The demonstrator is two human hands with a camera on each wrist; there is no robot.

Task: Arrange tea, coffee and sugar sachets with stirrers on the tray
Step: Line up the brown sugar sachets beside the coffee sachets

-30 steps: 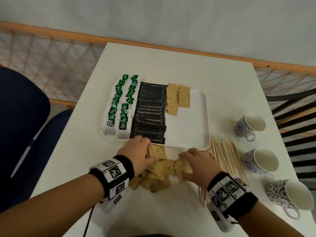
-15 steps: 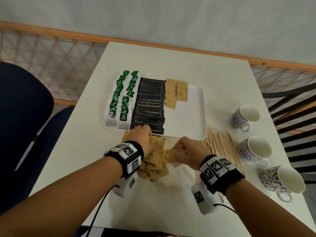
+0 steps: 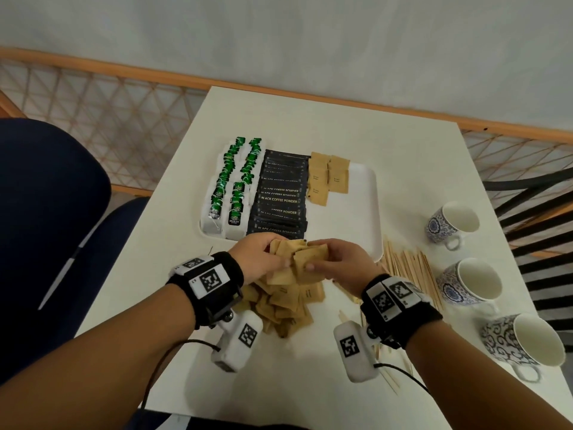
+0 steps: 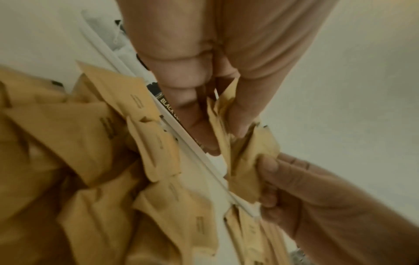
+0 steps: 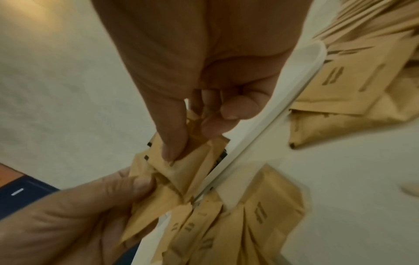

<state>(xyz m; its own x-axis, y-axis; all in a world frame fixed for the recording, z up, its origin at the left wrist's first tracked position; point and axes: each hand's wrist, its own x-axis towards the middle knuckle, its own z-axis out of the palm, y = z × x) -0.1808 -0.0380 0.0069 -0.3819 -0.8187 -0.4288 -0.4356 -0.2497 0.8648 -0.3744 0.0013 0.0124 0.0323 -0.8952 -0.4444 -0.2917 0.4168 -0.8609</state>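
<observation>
Brown sugar sachets [image 3: 297, 263] are bunched up between both hands, lifted just above the near edge of the white tray [image 3: 364, 212]. Her or his left hand [image 3: 259, 259] pinches one side of the bunch with thumb and curled fingers, and the right hand [image 3: 339, 263] grips the other side the same way, the two hands almost touching. Below them on the white table [image 3: 356, 125] lies a loose heap of more sugar sachets [image 3: 285, 308], some overlapping, reaching toward the left wrist. On the tray, green tea bags [image 3: 234, 181] fill two columns at the left, black coffee sticks [image 3: 282, 197] run in a stacked column beside them, and a few sugar sachets already laid out [image 3: 328, 178] sit at the far end next to the coffee. Wooden stirrers [image 3: 409, 271] lie in a spread to the right of the tray, on the table. Three patterned cups [image 3: 468, 283] stand further right.
</observation>
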